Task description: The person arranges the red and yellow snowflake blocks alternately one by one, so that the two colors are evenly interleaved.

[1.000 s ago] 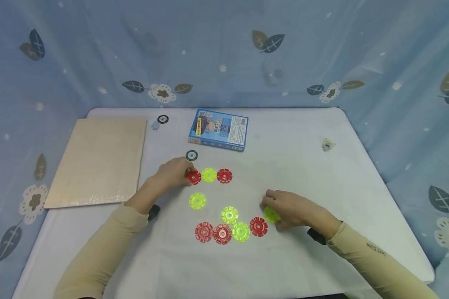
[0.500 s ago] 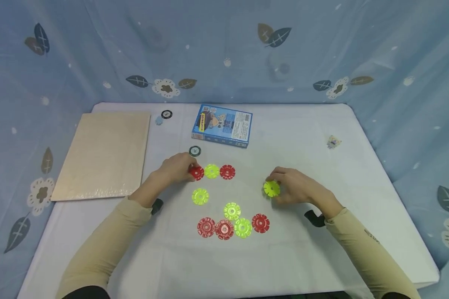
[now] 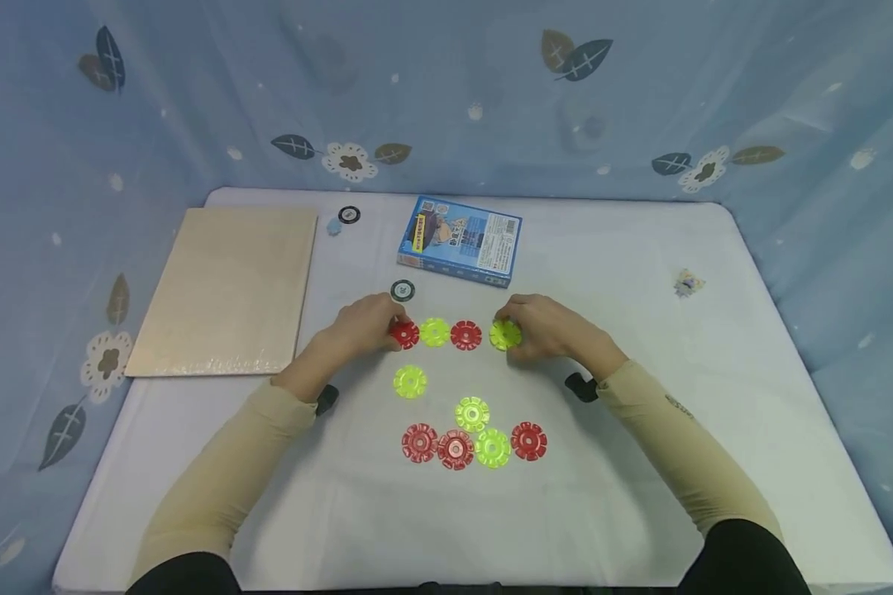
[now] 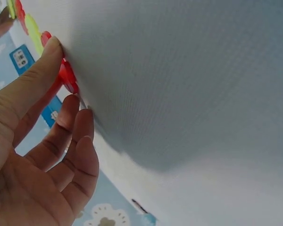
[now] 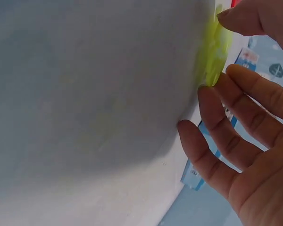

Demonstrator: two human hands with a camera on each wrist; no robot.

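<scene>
In the head view my left hand (image 3: 368, 321) pinches a red notched plastic disc (image 3: 406, 335) by its edges, thumb on the near side. That disc ends a row with a yellow-green disc (image 3: 435, 332) and another red disc (image 3: 465, 335). My right hand (image 3: 548, 326) grips a yellow-green notched disc (image 3: 503, 335) just right of the row, a small gap from the red one. In the right wrist view this yellow-green disc (image 5: 217, 49) sits between thumb and fingers, close over the white tabletop. The left wrist view has the red disc (image 4: 68, 77) at the thumb and fingertips.
Nearer me lie a lone yellow-green disc (image 3: 410, 382) and a cluster of red and yellow-green discs (image 3: 456, 449). Behind the row are a black-and-white chip (image 3: 403, 290) and a blue box (image 3: 461, 240). A beige board (image 3: 223, 289) lies left; a small figure (image 3: 688, 283) lies right.
My right hand has lifted the yellow-green disc from beside the near cluster and carried it away from me and left, to the row's right end. The left hand keeps its hold on the red disc.
</scene>
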